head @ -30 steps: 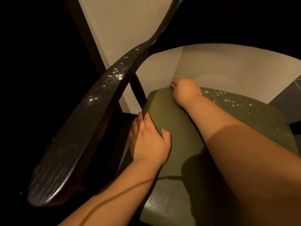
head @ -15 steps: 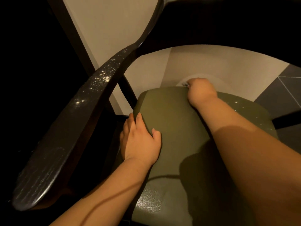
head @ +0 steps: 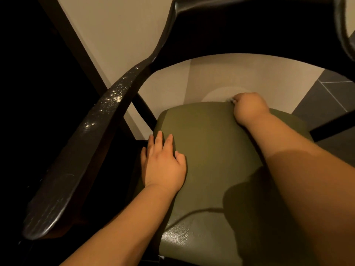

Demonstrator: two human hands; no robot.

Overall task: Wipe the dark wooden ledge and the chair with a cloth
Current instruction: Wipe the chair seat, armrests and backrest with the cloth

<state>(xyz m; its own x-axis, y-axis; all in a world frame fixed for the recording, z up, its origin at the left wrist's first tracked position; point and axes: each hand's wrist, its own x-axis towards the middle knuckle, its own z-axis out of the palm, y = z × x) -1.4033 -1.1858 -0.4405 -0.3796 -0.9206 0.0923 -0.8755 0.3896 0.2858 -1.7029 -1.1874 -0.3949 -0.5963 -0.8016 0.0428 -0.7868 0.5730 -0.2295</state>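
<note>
The chair (head: pixel 201 146) fills the view from above: an olive-green padded seat with a fine leather-like grain, set in a dark, almost black wooden frame. Its left armrest (head: pixel 80 150) sweeps from the lower left up toward the curved backrest (head: pixel 249 33), and its glossy top carries a scatter of pale specks and dust, thickest about halfway along. The seat surface looks smooth and clean where it is lit; a shadow of the arm lies across its near part.

The left hand (head: pixel 163 166) lies flat on the left edge of the seat, fingers spread slightly and pointing toward the back, holding nothing. The right hand (head: pixel 249 108) is closed into a fist at the far edge of the seat, near its back right part. A small pale bit of cloth (head: pixel 231 100) shows at the knuckles, so the fist is clenched on it; most of the cloth is hidden inside the hand.

Beyond the seat are a beige wall (head: pixel 115 31) and grey floor tiles (head: pixel 330 96).
</note>
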